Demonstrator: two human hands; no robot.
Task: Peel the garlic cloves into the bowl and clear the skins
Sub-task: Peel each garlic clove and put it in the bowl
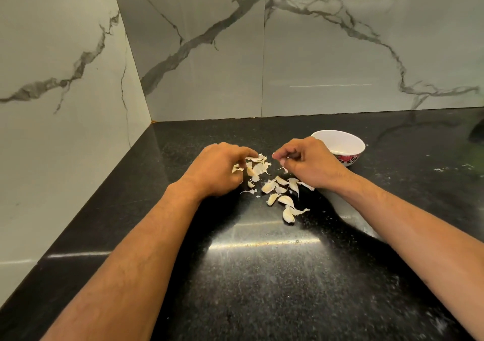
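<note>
Several unpeeled garlic cloves [280, 196] and loose papery skins lie scattered on the black countertop [262, 275] between my hands. My left hand [217, 169] has its fingers curled round a clump of garlic and skins [255, 164]. To the right of it, my right hand [309, 161] has curled fingers, and thumb and forefinger pinch a small piece of skin [275, 155]. A white bowl [348, 138] with a red flower pattern stands just behind my right hand; something pale lies inside it, partly hidden.
Marble-look walls meet in a corner at the back left of the countertop. Pale crumbs [442, 169] dot the counter at the far right. A dark object [478, 131] sits at the right edge.
</note>
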